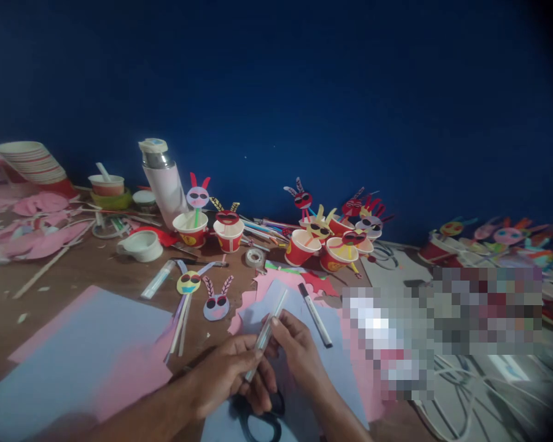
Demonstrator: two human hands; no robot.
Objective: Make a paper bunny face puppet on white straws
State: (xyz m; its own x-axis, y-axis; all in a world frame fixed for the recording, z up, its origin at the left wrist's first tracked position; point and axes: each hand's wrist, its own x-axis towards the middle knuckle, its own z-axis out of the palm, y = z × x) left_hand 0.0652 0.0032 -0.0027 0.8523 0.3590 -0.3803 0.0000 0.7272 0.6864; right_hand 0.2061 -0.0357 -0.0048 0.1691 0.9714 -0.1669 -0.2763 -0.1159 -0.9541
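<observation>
From the head view, I can see red-and-white paper cups (303, 250) with colourful paper faces standing in them near the bench's (203, 362) far edge, by the blue wall (258, 123); those look finished. Nearer the middle, a yellow paper face with blue ears (188, 282) lies out of any cup, sticks below it, and beside it a lavender paper face with patterned ears (216, 308) shows no stick that I can make out. That pair seems only part made.

The slim, clear-and-whitish strip (265, 332) is up above the blue paper sheet (341, 368) towards the bench's near side, slanting away from the person. The left hand (228, 371) has its fingers curled closed around the lower part, thumb pressed on top; the right hand (300, 351) pinches it higher up, thumb against fingers, with its far end poking out beyond. Just below are black-handled scissors (277, 423), and right of the hands lies a white marker with a black cap (316, 316).
</observation>
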